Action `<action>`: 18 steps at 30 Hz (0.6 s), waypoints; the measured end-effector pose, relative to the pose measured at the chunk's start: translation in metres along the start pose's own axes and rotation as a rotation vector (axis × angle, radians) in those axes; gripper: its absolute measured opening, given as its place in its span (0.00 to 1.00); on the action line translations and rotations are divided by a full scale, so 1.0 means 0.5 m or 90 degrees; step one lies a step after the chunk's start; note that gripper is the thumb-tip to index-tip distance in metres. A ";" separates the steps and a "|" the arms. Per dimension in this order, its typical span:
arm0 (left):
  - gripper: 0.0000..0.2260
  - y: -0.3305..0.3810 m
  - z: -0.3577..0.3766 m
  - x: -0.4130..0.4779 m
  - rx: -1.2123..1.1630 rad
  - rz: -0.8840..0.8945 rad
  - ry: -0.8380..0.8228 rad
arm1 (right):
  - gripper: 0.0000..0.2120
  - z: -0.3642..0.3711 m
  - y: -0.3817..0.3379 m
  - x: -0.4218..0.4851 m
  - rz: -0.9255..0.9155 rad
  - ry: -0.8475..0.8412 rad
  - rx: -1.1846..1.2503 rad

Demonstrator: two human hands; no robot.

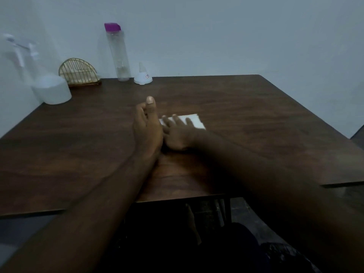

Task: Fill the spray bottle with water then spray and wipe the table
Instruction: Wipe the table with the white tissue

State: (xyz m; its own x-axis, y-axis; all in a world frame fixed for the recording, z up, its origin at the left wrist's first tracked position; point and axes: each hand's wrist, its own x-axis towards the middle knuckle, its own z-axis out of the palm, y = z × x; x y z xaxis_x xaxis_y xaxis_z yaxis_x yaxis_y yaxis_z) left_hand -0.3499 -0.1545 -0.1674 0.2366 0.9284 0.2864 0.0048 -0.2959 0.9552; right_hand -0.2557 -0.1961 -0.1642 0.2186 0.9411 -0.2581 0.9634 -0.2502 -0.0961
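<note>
A white folded tissue (194, 120) lies flat near the middle of the dark wooden table (256, 119). My right hand (178, 134) rests palm down on the tissue, fingers spread over its near left part. My left hand (146, 125) hovers just left of it, edge-on with the thumb up and the fingers loosely curled, holding nothing. A translucent white spray bottle (47, 83) stands blurred at the table's far left corner. A tall clear water bottle with a purple cap (118, 54) stands against the back wall.
A small white funnel (142, 75) sits upside down beside the tall bottle. A gold wire napkin holder (78, 71) stands at the back left. The wall runs along the far and left edges. My legs show beneath the near edge.
</note>
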 end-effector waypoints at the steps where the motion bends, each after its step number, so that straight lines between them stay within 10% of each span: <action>1: 0.17 0.001 -0.002 -0.005 0.004 0.018 0.003 | 0.27 0.010 -0.015 -0.016 -0.041 -0.001 0.001; 18: 0.26 -0.025 -0.074 0.057 -0.014 -0.036 -0.026 | 0.35 0.039 0.132 -0.166 0.188 0.025 0.068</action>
State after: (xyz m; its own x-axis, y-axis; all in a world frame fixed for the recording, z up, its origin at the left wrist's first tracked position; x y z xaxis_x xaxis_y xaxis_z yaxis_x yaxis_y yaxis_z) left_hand -0.3791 -0.1159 -0.1683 0.2764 0.9333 0.2294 -0.0016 -0.2382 0.9712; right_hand -0.2132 -0.2952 -0.1676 0.4945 0.8318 -0.2521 0.8362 -0.5345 -0.1232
